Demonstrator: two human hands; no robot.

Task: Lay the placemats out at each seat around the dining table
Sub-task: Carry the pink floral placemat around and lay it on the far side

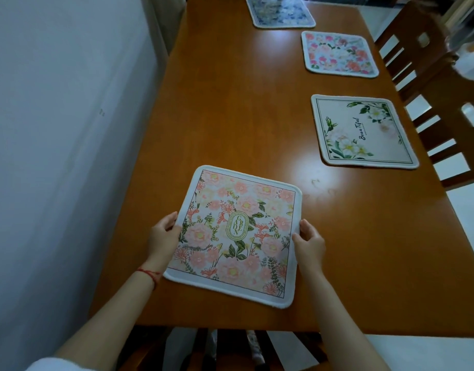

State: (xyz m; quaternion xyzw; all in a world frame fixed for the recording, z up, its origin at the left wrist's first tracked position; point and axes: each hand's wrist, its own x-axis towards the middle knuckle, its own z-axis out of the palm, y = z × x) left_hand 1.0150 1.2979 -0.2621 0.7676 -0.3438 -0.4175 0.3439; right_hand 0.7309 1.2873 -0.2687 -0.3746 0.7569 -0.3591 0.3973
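A square placemat with pink flowers and the word GARDEN (pixel 235 234) lies at the near end of the wooden dining table (pixel 230 116), slightly skewed. My left hand (pixel 162 236) grips its left edge and my right hand (pixel 309 242) grips its right edge. Along the table's right side lie a cream placemat with white flowers and script lettering (pixel 362 131) and, further back, a pink rose placemat (pixel 338 53). A blue patterned placemat (pixel 280 10) lies at the far end.
A white wall (pixel 56 129) runs close along the table's left side. Two wooden chairs (pixel 444 108) stand at the right side. Another chair's back (pixel 217 349) shows below the near table edge.
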